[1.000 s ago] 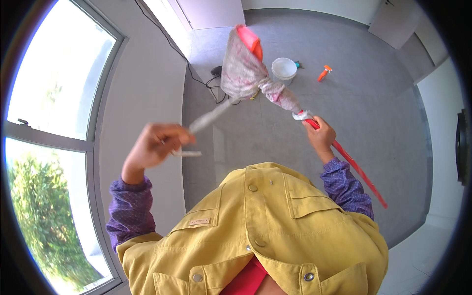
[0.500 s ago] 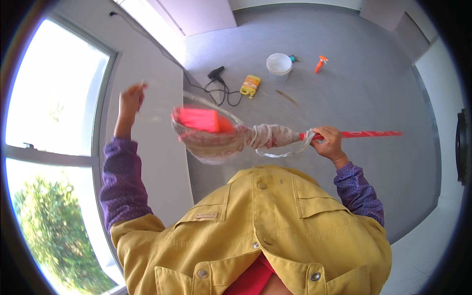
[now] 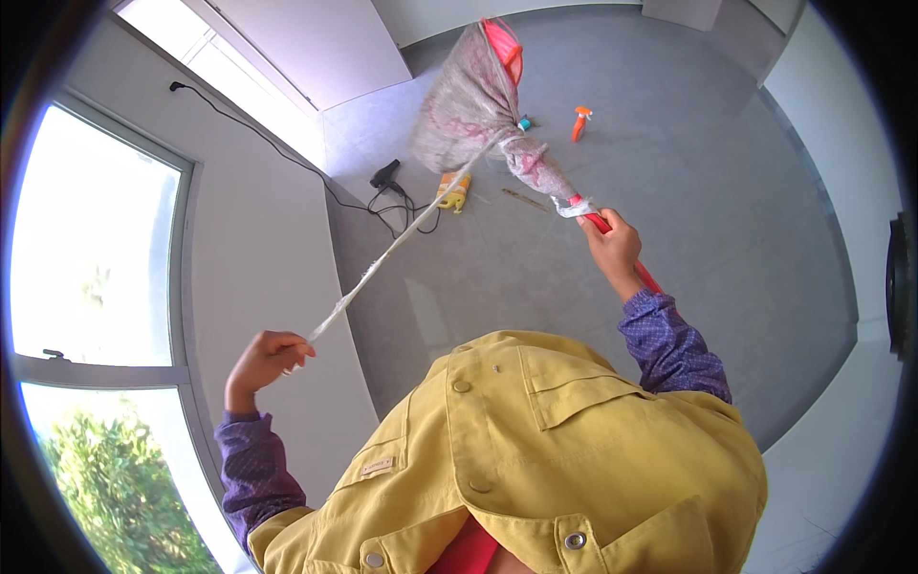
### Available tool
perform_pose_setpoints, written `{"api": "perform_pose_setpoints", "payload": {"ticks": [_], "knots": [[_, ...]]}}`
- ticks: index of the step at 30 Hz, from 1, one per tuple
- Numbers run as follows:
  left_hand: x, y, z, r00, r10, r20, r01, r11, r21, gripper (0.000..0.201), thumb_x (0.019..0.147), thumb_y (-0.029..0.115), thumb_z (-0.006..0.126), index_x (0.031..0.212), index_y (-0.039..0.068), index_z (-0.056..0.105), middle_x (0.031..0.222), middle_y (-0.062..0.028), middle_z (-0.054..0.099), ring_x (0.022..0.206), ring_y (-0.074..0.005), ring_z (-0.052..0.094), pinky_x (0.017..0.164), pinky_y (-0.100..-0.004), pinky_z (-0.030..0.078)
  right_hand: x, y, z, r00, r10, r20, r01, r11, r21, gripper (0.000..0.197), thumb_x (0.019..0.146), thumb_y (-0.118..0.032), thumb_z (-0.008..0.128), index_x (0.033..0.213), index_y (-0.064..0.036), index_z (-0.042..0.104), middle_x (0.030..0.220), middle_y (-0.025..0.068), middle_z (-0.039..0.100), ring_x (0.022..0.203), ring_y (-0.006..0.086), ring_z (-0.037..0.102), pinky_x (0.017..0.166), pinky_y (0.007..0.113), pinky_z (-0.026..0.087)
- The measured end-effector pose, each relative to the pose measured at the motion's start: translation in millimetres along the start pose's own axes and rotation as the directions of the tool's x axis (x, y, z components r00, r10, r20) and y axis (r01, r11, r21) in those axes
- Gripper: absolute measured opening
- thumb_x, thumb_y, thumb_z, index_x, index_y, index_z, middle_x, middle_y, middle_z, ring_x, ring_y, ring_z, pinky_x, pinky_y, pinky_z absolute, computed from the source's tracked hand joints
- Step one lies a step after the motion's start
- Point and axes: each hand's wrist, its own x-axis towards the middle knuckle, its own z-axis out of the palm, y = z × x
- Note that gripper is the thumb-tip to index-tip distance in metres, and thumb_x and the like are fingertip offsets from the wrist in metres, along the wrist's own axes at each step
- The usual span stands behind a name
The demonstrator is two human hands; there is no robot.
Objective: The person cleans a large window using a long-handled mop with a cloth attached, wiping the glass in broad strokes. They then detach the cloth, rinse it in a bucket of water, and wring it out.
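Note:
In my right hand (image 3: pixel 615 251) is a red pole (image 3: pixel 651 279), gripped with the fingers wrapped round it. A stained grey-pink cloth (image 3: pixel 469 100) covers the pole's far end and is bunched along its shaft. Part of a red-orange head (image 3: pixel 505 53) shows past the cloth's edge; its kind is hidden. My left hand (image 3: pixel 266 362), at the lower left, pinches the end of a long whitish strip (image 3: pixel 382 263). That strip runs taut up to the gathered neck of the cloth. Another white tie (image 3: pixel 575 207) circles the shaft just beyond my right hand.
On the grey floor (image 3: pixel 727 220) lie a black hair dryer (image 3: pixel 385 174) with its cord, a yellow container (image 3: pixel 453 191), a thin brown stick (image 3: pixel 525 198) and an orange spray bottle (image 3: pixel 580 124). A window (image 3: pixel 105 239) fills the left side.
The pole has swung from lying crosswise to pointing away from me, its cloth-covered end now far. My left hand has come down and nearer, drawing the strip straight. The cloth now hides the white bucket.

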Motion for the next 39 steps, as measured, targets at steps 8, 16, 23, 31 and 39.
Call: {"api": "perform_pose_setpoints", "payload": {"ticks": [8, 16, 23, 31, 39], "knots": [[-13.9, 66.4, -63.8, 0.751, 0.492, -0.441, -0.636, 0.717, -0.284, 0.033, 0.106, 0.027, 0.043, 0.091, 0.005, 0.062, 0.084, -0.0124, 0.069, 0.047, -0.0068, 0.048, 0.041, -0.0184, 0.034, -6.4, 46.0, 9.5, 0.904, -0.428, 0.019, 0.423, 0.884, -0.198, 0.028, 0.066, -0.021, 0.084, 0.086, -0.0105, 0.067, 0.080, 0.0059, 0.070, 0.071, 0.0276, 0.066, 0.059, 0.038, 0.048], [74.9, 129.2, -86.8, 0.556, 0.556, -0.618, -0.771, 0.622, -0.134, 0.026, 0.105, 0.026, 0.040, 0.110, 0.012, 0.062, 0.148, -0.0126, 0.046, 0.126, -0.0240, 0.056, 0.059, -0.0224, 0.053, -5.0, 31.6, -5.5, 0.674, -0.716, 0.183, 0.735, 0.675, -0.067, 0.030, 0.062, -0.018, 0.084, 0.085, -0.0121, 0.066, 0.075, 0.0013, 0.068, 0.067, 0.0214, 0.062, 0.060, 0.034, 0.043], [144.9, -51.1, -95.3, 0.729, 0.087, -0.679, -0.176, 0.982, -0.063, 0.051, 0.104, 0.036, 0.041, 0.150, 0.014, 0.039, 0.129, -0.0045, 0.061, 0.114, -0.0161, 0.059, 0.065, -0.0307, 0.052, -3.9, 16.9, -21.5, 0.737, -0.658, 0.155, 0.638, 0.753, 0.160, 0.028, 0.065, -0.014, 0.084, 0.085, -0.0074, 0.066, 0.075, 0.0062, 0.067, 0.062, 0.0243, 0.062, 0.058, 0.034, 0.045], [91.2, -173.3, 25.9, 0.896, 0.094, -0.434, 0.137, 0.871, 0.472, 0.010, 0.094, 0.012, 0.053, 0.099, 0.019, 0.060, 0.095, -0.0122, 0.069, 0.092, -0.0403, 0.064, 0.073, -0.0508, 0.050, -7.5, 10.5, -3.5, 0.981, -0.125, 0.150, 0.072, 0.945, 0.318, 0.026, 0.078, -0.026, 0.080, 0.088, -0.0050, 0.068, 0.073, 0.0083, 0.068, 0.062, 0.0198, 0.065, 0.060, 0.030, 0.049], [22.0, -140.6, 93.1, 0.999, -0.009, -0.045, 0.012, 0.998, 0.061, 0.009, 0.095, 0.013, 0.052, 0.096, 0.007, 0.060, 0.074, -0.0059, 0.058, 0.066, -0.0188, 0.058, 0.061, -0.0324, 0.047, -11.5, 31.7, 29.0, 0.906, 0.347, 0.242, -0.411, 0.859, 0.306, 0.039, 0.085, -0.039, 0.074, 0.077, -0.0032, 0.064, 0.064, 0.0034, 0.063, 0.057, 0.0120, 0.056, 0.056, 0.032, 0.044]]}}
